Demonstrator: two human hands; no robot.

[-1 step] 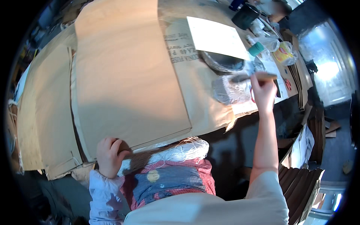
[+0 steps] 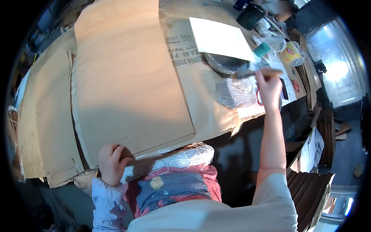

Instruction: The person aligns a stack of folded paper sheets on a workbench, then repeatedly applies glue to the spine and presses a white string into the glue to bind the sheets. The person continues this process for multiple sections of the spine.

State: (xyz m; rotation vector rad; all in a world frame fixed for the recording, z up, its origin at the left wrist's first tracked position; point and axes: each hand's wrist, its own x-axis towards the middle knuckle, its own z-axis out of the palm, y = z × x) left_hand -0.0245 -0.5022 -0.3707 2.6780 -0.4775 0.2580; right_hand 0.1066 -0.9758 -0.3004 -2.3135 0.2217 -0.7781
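Observation:
My right hand (image 2: 268,87) holds a brush (image 2: 253,72) with a wooden handle, its bristle end over a dark shallow bowl (image 2: 222,63) at the right of the table. Just below the brush lies a lump wrapped in clear plastic (image 2: 235,92). My left hand (image 2: 112,162) is curled around a dark flat strip (image 2: 145,166) at the near edge of a large brown paper sheet (image 2: 127,77). A bundle of white string (image 2: 189,154) lies beside that strip, against my body.
More brown paper sheets (image 2: 42,116) overlap to the left. A white sheet (image 2: 220,38) lies beyond the bowl. A teal-capped bottle (image 2: 263,49), a yellow tub in a plastic bag (image 2: 291,54) and a dark cup (image 2: 251,15) crowd the far right. Stacked cardboard (image 2: 309,181) stands on the floor.

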